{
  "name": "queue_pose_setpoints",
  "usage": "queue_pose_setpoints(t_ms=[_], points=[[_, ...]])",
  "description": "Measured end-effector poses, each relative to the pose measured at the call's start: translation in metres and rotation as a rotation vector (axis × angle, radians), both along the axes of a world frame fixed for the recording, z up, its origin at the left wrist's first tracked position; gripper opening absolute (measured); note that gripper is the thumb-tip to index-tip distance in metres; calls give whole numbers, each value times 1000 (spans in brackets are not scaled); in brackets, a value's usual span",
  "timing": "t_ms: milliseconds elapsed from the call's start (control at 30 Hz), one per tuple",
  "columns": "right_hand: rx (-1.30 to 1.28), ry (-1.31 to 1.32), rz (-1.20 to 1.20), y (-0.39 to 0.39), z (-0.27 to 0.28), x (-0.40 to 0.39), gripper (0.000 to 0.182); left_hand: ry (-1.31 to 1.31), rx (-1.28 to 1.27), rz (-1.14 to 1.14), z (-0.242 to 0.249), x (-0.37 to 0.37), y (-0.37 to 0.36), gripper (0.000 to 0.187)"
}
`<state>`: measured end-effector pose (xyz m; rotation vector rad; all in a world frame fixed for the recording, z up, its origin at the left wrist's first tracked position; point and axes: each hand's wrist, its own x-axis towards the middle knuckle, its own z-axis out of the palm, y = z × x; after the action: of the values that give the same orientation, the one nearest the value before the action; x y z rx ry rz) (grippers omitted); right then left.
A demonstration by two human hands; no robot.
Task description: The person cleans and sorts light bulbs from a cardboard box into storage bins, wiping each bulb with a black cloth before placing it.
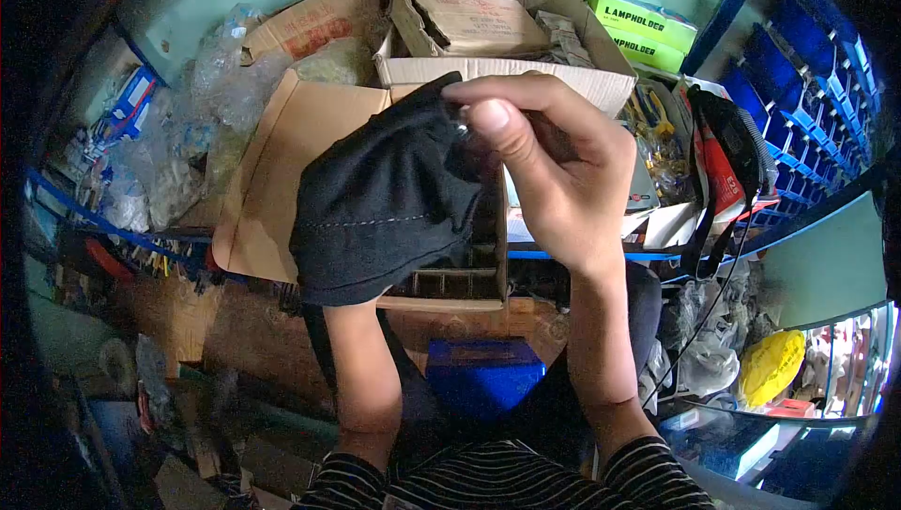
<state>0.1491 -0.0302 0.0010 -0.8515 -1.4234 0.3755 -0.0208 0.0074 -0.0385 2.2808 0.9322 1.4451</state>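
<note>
A black cloth piece (385, 182), with a pale stitched seam along its lower part, hangs over my left hand like a pouch or a cap. Only the wrist and forearm below it show, so the left fingers are hidden. Thumb and forefinger of my right hand (568, 158) pinch the cloth's upper right edge, where a small shiny spot shows. Behind and below the cloth lies an open cardboard box (272, 172) with divided compartments, partly covered by the cloth.
At the back stand an open carton (507, 72) and green lampholder boxes (648, 17). Clear plastic bags (230, 88) pile up at left. Blue bins (798, 88) line the right wall. A black strap (718, 163) hangs at right; a blue box (483, 369) sits below.
</note>
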Motion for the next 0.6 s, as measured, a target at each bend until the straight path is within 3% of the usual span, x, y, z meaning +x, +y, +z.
queue_pose_setpoints(t_ms=[33,167,300,367,600], points=[[21,-16,-21,0,0,1,17,-17,-9,-4,0,0,0,43],[130,319,-9,7,0,5,21,-104,-52,-18,-1,1,0,43],[43,194,84,-1,-1,-5,19,-234,-113,-38,-6,2,-2,43],[-15,-20,79,-2,-4,-10,19,-314,-161,-66,-10,1,-4,43],[-91,111,219,1,-8,-6,17,-502,-269,-92,-20,-6,-9,42]])
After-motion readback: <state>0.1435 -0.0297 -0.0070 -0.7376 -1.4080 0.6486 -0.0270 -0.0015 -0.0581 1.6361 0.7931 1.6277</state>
